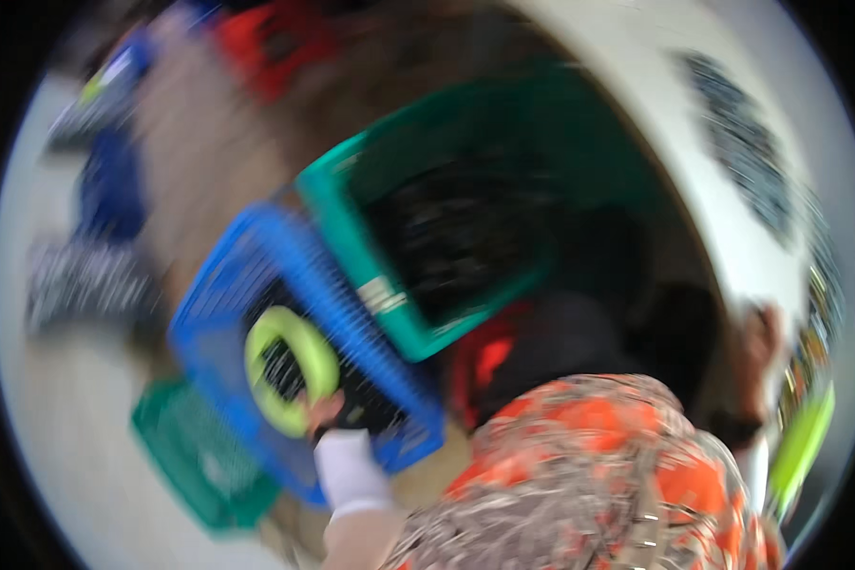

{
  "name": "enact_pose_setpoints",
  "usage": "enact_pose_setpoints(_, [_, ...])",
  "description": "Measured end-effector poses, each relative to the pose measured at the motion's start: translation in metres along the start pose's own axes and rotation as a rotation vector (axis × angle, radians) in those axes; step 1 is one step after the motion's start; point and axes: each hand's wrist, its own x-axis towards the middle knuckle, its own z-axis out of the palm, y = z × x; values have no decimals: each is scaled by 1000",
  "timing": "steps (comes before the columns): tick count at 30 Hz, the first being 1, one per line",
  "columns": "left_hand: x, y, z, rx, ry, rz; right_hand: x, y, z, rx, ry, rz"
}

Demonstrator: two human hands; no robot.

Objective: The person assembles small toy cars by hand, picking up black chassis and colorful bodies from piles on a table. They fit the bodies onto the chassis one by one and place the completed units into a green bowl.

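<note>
My left hand (325,410), in a white sleeve, grips the rim of a yellow-green bowl (318,359) with small dark pieces in it. The bowl is inside a blue plastic basket (304,242), over more dark pieces along the basket's bottom. Far to the right, my right hand (762,340) is at the edge of a white table (731,214). A dark band circles that wrist. Motion smears its fingers, so their pose does not show.
Beside the blue basket stands a larger green crate (337,204) holding a dark heap. A smaller green basket (199,456) sits at the left. Grey piles (746,142) lie on the white table, with a yellow-green container (801,451) near its lower end. A red crate (271,47) is at the back.
</note>
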Motion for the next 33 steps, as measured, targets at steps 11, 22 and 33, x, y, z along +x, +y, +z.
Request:
enact_pose_setpoints(11, [175,-67,403,482,395,437,-18,-22,-9,53,285,-277])
enact_pose_setpoints(22, [1,-98,627,813,381,1033,-19,-11,-24,283,172,-219])
enact_pose_setpoints(33, [-200,-155,793,906,151,1434,-43,71,-76,318,154,-139])
